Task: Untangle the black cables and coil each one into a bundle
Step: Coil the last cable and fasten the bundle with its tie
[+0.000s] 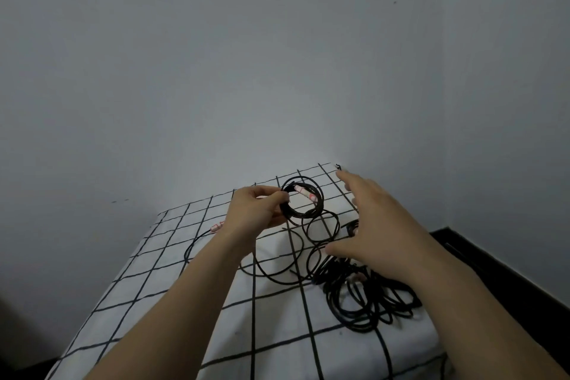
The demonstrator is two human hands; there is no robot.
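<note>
The left hand (256, 210) pinches a coiled black cable (303, 199) at its left rim, fingers (273, 196) curled round the strands (a pink-and-white plug (305, 192) sits at the loop's top). The right hand (379, 225) hovers with fingers spread, holding nothing, and hides part of the loose tangle (336, 278) on the checked sheet (277, 333).

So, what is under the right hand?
Black cable loops run under the open right hand on the checked cloth, and the tangled pile begins near its wrist. What the palm itself covers cannot be seen.
</note>
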